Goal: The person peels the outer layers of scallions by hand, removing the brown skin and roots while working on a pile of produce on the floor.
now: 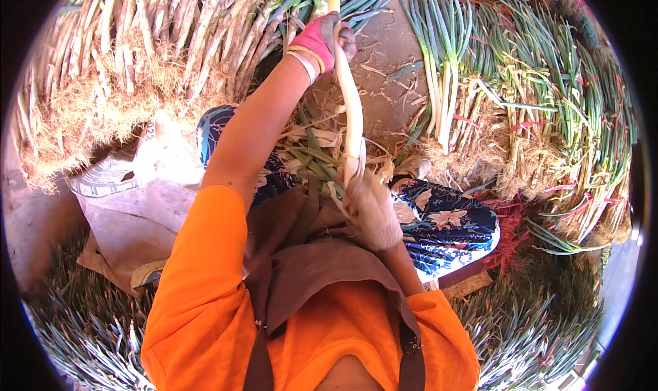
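A long green onion [351,100] with a bare white shank runs from far in front of me down towards my apron. My left hand [328,39], in a pink and grey work glove, is closed around its upper part, where the white turns yellow-green. At the lower end, my right hand [371,208] is curled against the shank in a pale, soiled glove; motion blurs its fingers. A loose strip of outer skin [363,157] stands off the shank just above that hand. The root end is hidden by the right hand.
Untrimmed onions [139,46] with shaggy roots are heaped at the left. Cleaned onions [447,82] lean at the right beside bundles [545,103] bound with red ties. Peeled skins and leaves [313,157] litter the ground between my knees. Red strips [506,234] lie by my right knee.
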